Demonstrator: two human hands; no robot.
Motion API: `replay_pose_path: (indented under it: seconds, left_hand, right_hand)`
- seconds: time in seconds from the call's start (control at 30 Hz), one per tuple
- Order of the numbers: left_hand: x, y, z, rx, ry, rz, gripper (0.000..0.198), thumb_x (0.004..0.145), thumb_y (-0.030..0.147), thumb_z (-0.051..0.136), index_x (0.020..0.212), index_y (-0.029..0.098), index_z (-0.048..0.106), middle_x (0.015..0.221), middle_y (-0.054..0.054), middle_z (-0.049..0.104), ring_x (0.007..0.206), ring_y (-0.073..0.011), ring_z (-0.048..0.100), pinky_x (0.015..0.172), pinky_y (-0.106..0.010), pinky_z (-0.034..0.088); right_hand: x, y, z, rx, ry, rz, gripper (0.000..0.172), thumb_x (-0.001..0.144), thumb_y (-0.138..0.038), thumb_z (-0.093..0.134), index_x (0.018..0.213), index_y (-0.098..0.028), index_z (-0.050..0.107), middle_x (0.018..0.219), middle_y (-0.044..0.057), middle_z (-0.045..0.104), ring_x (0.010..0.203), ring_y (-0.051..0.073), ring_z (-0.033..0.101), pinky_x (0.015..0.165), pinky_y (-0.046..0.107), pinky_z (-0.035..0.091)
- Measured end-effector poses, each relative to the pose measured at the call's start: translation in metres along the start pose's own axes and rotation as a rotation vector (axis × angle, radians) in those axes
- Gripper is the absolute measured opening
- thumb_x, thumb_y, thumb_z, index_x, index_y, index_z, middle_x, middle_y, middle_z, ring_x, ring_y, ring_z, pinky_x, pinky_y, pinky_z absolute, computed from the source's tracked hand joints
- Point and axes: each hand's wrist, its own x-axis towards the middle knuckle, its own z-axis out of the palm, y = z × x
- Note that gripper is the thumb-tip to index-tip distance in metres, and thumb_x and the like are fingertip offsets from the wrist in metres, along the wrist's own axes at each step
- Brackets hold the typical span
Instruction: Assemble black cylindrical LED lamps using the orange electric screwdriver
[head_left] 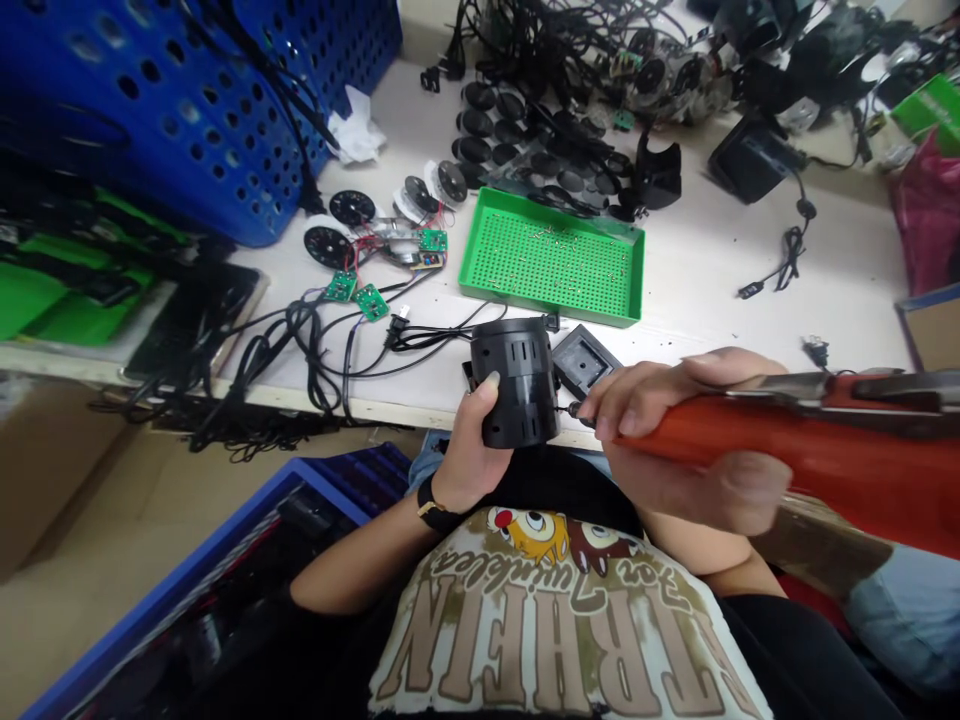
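Note:
My left hand (pixel 476 440) is closed around a black slotted cylindrical housing (pixel 517 385), held over the table's front edge with the thumb on its near side. An orange power screwdriver (pixel 817 450) lies sideways in my right hand (pixel 675 430), fingers wrapped round its front end. The screwdriver's tip points left and meets the right side of the housing; whether a screw sits there is too small to tell. Behind the housing, a square black plastic part (pixel 583 362) rests on the table. Farther back is a green perforated tray (pixel 551 258) with many small screws in it.
Green circuit boards (pixel 370 301) wired to round black discs (pixel 328 246) lie left of the tray. Black cables (pixel 292 340) spill over the front edge. A blue crate (pixel 217 110) stands at back left, another blue crate (pixel 292 490) below. Black round parts (pixel 491 120) lie behind.

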Motion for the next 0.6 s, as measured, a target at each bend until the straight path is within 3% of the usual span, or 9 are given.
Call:
replay_pose_path:
  seconds: [0.1, 0.13, 0.37, 0.53, 0.6]
  left_hand:
    - [-0.002, 0.001, 0.002, 0.008, -0.021, 0.006, 0.038, 0.085, 0.052, 0.077, 0.106, 0.021, 0.073, 0.112, -0.004, 0.081, 0.124, -0.0296, 0.071, 0.100, -0.038, 0.059]
    - [-0.003, 0.002, 0.003, 0.007, -0.018, 0.014, 0.038, 0.085, 0.051, 0.078, 0.107, 0.022, 0.072, 0.114, -0.003, 0.080, 0.125, -0.0295, 0.070, 0.101, -0.037, 0.059]
    - [-0.002, 0.002, 0.007, 0.017, 0.005, 0.045, 0.044, 0.082, 0.051, 0.082, 0.113, 0.022, 0.071, 0.116, -0.006, 0.079, 0.131, -0.0306, 0.067, 0.103, -0.039, 0.057]
    - [-0.001, 0.000, 0.006, -0.007, 0.000, 0.027, 0.046, 0.081, 0.053, 0.081, 0.114, 0.022, 0.071, 0.119, -0.006, 0.078, 0.129, -0.0312, 0.068, 0.103, -0.041, 0.058]
    - [0.000, 0.001, 0.005, -0.011, -0.015, -0.004, 0.047, 0.082, 0.056, 0.078, 0.111, 0.019, 0.072, 0.114, -0.008, 0.080, 0.125, -0.0328, 0.070, 0.100, -0.044, 0.060]
  right_hand:
    - [-0.001, 0.017, 0.010, 0.021, 0.157, -0.224, 0.032, 0.098, -0.067, 0.046, 0.120, -0.046, 0.057, 0.054, -0.008, 0.041, 0.039, 0.018, 0.043, 0.043, 0.038, 0.049]
    - [-0.001, 0.021, 0.012, 0.014, 0.159, -0.238, 0.030, 0.098, -0.066, 0.047, 0.119, -0.047, 0.057, 0.054, -0.009, 0.040, 0.039, 0.018, 0.042, 0.044, 0.038, 0.049]
    - [0.002, 0.022, 0.009, 0.040, 0.141, -0.171, 0.028, 0.099, -0.062, 0.050, 0.120, -0.046, 0.059, 0.056, -0.008, 0.042, 0.042, 0.018, 0.043, 0.049, 0.039, 0.052]
    - [0.001, 0.012, 0.014, -0.061, 0.170, -0.064, 0.053, 0.096, -0.079, 0.036, 0.134, -0.049, 0.057, 0.060, -0.005, 0.039, 0.043, 0.019, 0.042, 0.050, 0.041, 0.053]
    - [0.003, 0.008, 0.015, -0.068, 0.192, -0.058, 0.055, 0.096, -0.079, 0.037, 0.132, -0.046, 0.060, 0.062, -0.004, 0.038, 0.044, 0.018, 0.043, 0.051, 0.041, 0.054]
